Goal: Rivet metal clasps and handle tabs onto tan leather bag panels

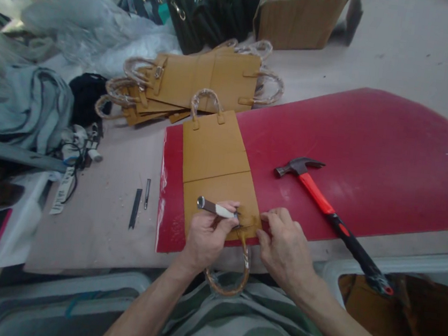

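A tan leather bag panel (218,148) lies flat, a seam across its middle and a plastic-wrapped handle at each end. My left hand (207,241) is closed around a metal punch (214,208) with a white-wrapped grip, its lower end at the panel's near part. My right hand (287,248) pinches the panel's right edge between thumb and fingers; the exact grip is partly hidden. The near handle (244,278) hangs over the table edge toward my body. A claw hammer (318,195) with a red and black handle rests to the right.
Under the panel is a red mat (371,152). Behind it lie stacked tan bag panels (206,77), with dark bags (209,15) and a cardboard box (301,18) farther back. Two thin metal tools, including a flat strip (135,209), lie left. A bin (333,277) stands front right.
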Tool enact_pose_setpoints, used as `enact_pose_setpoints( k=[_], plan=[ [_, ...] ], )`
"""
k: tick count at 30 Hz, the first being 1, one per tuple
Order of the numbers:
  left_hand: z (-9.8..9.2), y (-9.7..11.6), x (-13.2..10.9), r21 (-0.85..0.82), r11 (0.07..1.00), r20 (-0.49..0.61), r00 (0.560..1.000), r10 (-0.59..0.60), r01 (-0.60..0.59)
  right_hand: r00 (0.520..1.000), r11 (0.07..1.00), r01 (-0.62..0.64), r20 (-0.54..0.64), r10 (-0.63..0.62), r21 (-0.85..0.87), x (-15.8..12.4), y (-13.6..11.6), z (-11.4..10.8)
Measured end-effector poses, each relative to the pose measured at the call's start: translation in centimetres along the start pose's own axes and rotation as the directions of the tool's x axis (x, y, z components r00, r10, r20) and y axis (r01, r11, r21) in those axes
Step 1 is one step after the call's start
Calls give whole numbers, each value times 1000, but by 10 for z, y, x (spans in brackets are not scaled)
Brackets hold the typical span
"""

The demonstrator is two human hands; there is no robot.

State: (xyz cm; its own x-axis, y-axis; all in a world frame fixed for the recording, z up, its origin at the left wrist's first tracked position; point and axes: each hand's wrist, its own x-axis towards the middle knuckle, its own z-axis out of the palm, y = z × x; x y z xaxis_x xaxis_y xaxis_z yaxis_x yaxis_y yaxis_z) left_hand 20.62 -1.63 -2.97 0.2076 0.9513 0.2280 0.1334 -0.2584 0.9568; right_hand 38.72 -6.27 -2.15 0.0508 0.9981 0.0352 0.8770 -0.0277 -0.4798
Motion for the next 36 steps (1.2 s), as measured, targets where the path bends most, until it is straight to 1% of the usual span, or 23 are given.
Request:
enact_pose_setpoints(
  k=[3, 5, 7, 9, 10, 11, 12, 14, 15, 16, 17, 19, 22, 23, 24, 25, 26, 28, 29, 31, 34, 36],
  plan=[
    [5, -4, 3, -33, 996, 24, 996, -88, 88, 999, 998, -32, 13, 31, 61, 0, -2, 2],
    [3, -4, 4, -76, 982, 6, 985, -173, 173, 998, 990, -58, 11, 57, 128, 0, -2, 1],
    [2, -3, 6, -141, 963, -26, 971, -236, 230, 997, 968, -83, 14, 82, 238, 0, -3, -1],
    [0, -2, 7, -199, 947, -42, 963, -267, 254, 994, 916, -110, 49, 98, 386, -1, -5, -5],
    [-1, -1, 7, -213, 941, -41, 960, -277, 262, 989, 868, -150, 91, 121, 473, -2, -6, -7],
    [-2, 0, 6, -217, 937, -35, 957, -287, 273, 978, 799, -208, 143, 153, 564, -3, -8, -9],
    [-2, 0, 4, -217, 934, -27, 955, -297, 284, 961, 706, -278, 198, 195, 652, -5, -9, -11],
    [-4, 2, 0, -224, 927, -24, 949, -314, 301, 908, 475, -409, 294, 299, 779, -12, -13, -12],
    [-5, 3, -3, -236, 923, -27, 947, -319, 304, 878, 365, -448, 325, 352, 816, -16, -14, -11],
    [-6, 4, -7, -251, 919, -32, 947, -320, 303, 849, 278, -472, 346, 400, 837, -22, -16, -10],
    [-7, 5, -10, -266, 916, -37, 946, -321, 301, 820, 216, -488, 360, 444, 845, -29, -17, -7],
    [-8, 6, -17, -284, 910, -41, 944, -327, 303, 770, 143, -513, 379, 513, 846, -45, -20, 0],
    [-9, 7, -26, -279, 908, -40, 940, -338, 314, 693, 71, -526, 378, 614, 848, -66, -22, 14],
    [-9, 7, -28, -270, 910, -36, 941, -336, 315, 673, 45, -526, 383, 633, 849, -70, -23, 19],
    [-9, 7, -30, -258, 912, -25, 942, -336, 318, 667, 17, -529, 403, 627, 849, -73, -24, 24],
    [-10, 7, -31, -244, 914, -10, 942, -335, 323, 677, -14, -535, 438, 591, 845, -74, -25, 28],
    [-10, 7, -32, -231, 916, 7, 942, -336, 328, 701, -45, -542, 481, 526, 839, -74, -26, 31],
    [-11, 8, -34, -217, 915, 31, 940, -340, 339, 756, -89, -557, 549, 356, 825, -70, -27, 36],
    [-12, 8, -34, -219, 914, 39, 938, -343, 343, 776, -97, -556, 557, 295, 826, -67, -28, 39],
    [-12, 9, -34, -234, 907, 53, 936, -347, 350, 810, -73, -528, 527, 256, 846, -62, -29, 42],
    [-12, 12, -34, -268, 896, 76, 935, -345, 353, 845, -16, -478, 464, 266, 878, -61, -28, 46],
    [-12, 13, -34, -301, 892, 75, 941, -329, 336, 859, -24, -458, 450, 244, 889, -62, -27, 46]
  ],
)
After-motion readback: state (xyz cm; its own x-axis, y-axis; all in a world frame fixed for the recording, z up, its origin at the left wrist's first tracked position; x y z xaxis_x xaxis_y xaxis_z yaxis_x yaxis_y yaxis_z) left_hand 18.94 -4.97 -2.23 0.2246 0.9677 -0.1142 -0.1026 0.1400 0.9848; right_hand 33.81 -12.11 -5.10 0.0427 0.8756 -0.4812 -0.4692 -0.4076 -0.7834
